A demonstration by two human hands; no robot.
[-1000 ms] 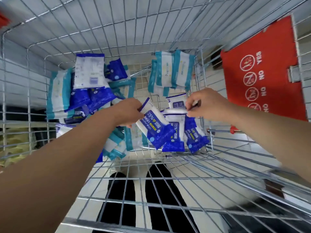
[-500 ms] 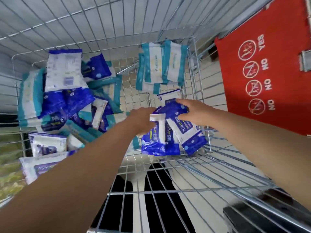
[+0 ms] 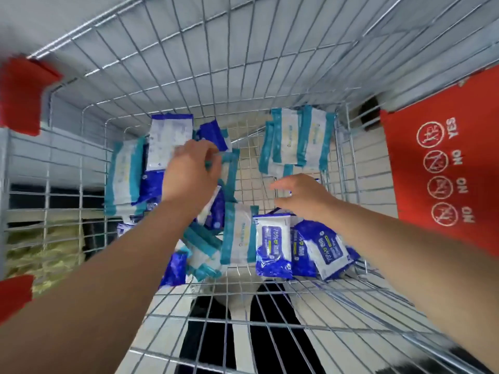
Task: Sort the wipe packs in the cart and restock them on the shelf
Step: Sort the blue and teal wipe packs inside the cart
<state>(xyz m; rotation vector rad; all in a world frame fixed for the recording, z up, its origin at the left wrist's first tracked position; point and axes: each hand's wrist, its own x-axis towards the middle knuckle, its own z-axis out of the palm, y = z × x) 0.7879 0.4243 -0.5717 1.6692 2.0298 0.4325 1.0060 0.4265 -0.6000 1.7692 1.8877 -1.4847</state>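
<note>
The left hand has its fingers curled at the top edge of a teal-edged pack in the mixed heap on the left side of the cart. The contact is blurred, so I cannot tell whether it has a firm hold. The right hand is spread, relaxed and empty above the blue packs lying at the near right. A teal stack stands in the far right corner. A red sign panel hangs outside the right wall.
</note>
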